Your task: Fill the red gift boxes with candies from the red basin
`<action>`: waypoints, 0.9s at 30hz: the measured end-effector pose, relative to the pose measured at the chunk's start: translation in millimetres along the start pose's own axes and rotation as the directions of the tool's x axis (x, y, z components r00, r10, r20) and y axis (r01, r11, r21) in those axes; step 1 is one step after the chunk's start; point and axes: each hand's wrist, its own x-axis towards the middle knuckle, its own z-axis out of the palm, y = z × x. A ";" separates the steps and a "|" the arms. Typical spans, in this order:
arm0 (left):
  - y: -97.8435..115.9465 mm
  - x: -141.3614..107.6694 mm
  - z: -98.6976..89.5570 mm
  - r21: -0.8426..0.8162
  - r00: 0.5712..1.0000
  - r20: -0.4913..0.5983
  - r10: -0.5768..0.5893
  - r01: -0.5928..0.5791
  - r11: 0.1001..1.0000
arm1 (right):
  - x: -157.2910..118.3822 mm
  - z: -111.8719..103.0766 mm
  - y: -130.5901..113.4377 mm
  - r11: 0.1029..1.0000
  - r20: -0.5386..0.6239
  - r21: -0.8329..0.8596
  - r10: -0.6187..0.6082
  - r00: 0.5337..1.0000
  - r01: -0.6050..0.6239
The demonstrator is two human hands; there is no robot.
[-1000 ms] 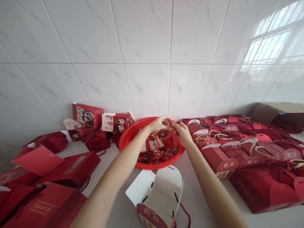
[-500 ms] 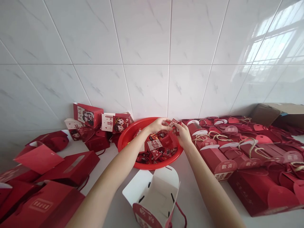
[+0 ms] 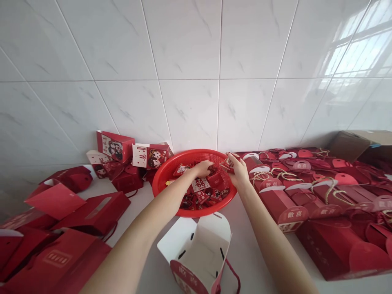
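Observation:
My left hand (image 3: 202, 168) reaches into a red plastic basket (image 3: 159, 200) with perforated walls, its fingers curled down among wrapped sweets (image 3: 203, 197). What those fingers grip is hidden. At the basket's right rim, my right hand (image 3: 239, 169) is closed around small red printed sweet packets (image 3: 227, 164). A white card with a red printed pattern (image 3: 200, 184) lies on top of the sweets. Below the basket, between my forearms, stands an open gift box (image 3: 202, 249), white inside and red outside, with its flaps spread and a dark red cord at its right side.
Rows of closed red gift boxes (image 3: 283, 202) with rope handles fill the right side. More red boxes (image 3: 92, 212) lie loosely on the left, some leaning near the tiled wall (image 3: 190, 114). A brown cardboard carton (image 3: 349, 145) stands at the back right.
My left hand has left my right hand and moved down and left into the basket. My right hand has stayed near the rim, the packets now showing more plainly in it.

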 end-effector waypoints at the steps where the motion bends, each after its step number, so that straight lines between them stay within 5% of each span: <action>1: -1.8 1.0 4.2 0.040 1.000 0.026 -0.012 0.011 0.999 | 0.2 -0.6 -0.4 1.000 0.012 0.008 -0.006 1.000 0.005; 6: 0.5 4.3 13.3 0.184 0.988 0.097 -0.117 0.098 0.978 | 2.1 -5.5 -1.3 1.000 0.099 -0.025 0.010 0.995 -0.007; 11: 7.6 1.1 6.2 0.160 0.981 0.107 -0.164 0.146 0.976 | 0.0 -4.3 -3.4 0.995 0.110 -0.084 0.062 0.992 -0.053; 18: 6.2 -13.9 -21.9 -0.213 0.981 0.049 -0.189 0.195 0.957 | -5.2 0.9 -7.4 0.991 0.129 -0.101 0.095 0.987 -0.083; 27: 13.3 -23.4 -52.3 -0.686 0.977 -0.123 -0.176 0.045 0.727 | -5.0 3.1 -5.6 0.989 0.086 -0.099 0.121 0.989 -0.113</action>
